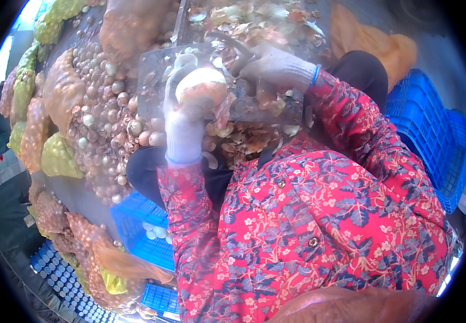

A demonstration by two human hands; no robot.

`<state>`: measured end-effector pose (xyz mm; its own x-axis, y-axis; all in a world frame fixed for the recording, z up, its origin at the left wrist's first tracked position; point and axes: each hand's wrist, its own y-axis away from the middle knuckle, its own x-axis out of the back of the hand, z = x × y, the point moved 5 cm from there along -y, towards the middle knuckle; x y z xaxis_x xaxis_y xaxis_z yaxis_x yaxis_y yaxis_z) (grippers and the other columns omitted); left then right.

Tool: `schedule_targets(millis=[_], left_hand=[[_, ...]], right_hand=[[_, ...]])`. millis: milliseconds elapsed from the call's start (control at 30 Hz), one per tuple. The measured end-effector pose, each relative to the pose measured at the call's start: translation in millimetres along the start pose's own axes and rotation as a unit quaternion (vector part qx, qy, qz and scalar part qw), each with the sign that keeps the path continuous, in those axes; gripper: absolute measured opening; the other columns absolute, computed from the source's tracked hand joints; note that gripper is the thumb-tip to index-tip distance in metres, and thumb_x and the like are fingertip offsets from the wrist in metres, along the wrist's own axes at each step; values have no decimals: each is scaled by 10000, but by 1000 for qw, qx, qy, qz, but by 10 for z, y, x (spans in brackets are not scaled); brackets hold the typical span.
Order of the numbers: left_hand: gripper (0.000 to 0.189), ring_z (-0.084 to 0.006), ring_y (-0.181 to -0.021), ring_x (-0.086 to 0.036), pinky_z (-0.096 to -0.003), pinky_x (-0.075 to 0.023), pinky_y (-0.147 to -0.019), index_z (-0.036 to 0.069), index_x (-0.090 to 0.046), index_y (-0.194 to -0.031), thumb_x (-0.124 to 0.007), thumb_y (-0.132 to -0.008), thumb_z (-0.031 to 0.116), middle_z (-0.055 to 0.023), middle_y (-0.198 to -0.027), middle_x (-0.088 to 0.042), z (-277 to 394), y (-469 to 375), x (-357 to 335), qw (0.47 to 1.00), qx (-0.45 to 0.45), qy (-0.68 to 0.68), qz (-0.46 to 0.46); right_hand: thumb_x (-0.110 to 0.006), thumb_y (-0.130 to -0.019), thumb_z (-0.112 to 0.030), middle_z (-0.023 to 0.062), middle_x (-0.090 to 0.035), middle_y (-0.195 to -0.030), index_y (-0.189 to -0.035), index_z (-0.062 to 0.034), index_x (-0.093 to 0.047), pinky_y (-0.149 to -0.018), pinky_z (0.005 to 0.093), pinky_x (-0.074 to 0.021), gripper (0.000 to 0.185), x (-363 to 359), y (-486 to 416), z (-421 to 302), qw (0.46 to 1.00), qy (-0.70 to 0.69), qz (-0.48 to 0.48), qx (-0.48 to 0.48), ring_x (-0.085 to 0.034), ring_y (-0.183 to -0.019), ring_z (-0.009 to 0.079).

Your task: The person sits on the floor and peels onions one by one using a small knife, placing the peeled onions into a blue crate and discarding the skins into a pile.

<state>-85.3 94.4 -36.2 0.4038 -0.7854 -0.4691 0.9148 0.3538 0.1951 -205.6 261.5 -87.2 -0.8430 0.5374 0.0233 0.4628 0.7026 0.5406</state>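
Observation:
My left hand (184,117), in a white and grey work glove, holds a partly peeled onion (202,87) above a dark board (152,91). The onion's upper side is bare and white, while a loose strip of reddish skin (225,110) hangs from its lower side. To the right of the onion is my right hand (271,66), gloved the same way, with its fingers bent. A slim dark shape (233,43) extends from it towards the onion. Blur hides whether this is a tool or a gloved finger. Onion skins (249,139) lie below the board.
Many loose unpeeled onions (107,109) cover the floor at left, beside filled mesh sacks (63,89). A blue plastic crate (140,232) holds several white peeled onions (156,232). More blue crates (427,117) stand at right, near an orange mesh sack (378,44). Peelings (257,20) heap beyond the board.

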Motion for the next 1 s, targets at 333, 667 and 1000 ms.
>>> schedule_targets(millis=[333, 667, 1000], left_hand=[[724, -314, -926, -687, -377, -602, -710, 1, -416, -1433, -643, -746, -4, -218, -1140, -635, 114, -8, -86, 996, 3, -71, -54], [924, -312, -1203, -599, -435, -516, -1013, 46, -354, -1508, -845, -752, 253, -195, -1370, -543, -143, -60, 44, 991, 50, -93, -77], [598, -323, -1043, -671, -443, -613, -863, 47, -460, -1390, -714, -849, 75, -196, -1202, -617, -75, -80, 179, 997, -3, 57, -49]], right_hand=[[-681, -943, -234, 41, -694, -774, -1216, -59, -667, -418, 241, -454, 325, -68, 130, -273, 986, -115, 45, 110, -563, -485, 71], [-721, -906, -217, 47, -642, -734, -1111, -36, -669, -428, 264, -465, 279, -265, 230, -409, 973, -71, 37, 216, -585, -508, 98], [-668, -863, -152, 113, -685, -782, -1113, -129, -693, -661, 347, -555, 252, -129, 237, -362, 895, 267, 150, 324, -696, -719, 235]])
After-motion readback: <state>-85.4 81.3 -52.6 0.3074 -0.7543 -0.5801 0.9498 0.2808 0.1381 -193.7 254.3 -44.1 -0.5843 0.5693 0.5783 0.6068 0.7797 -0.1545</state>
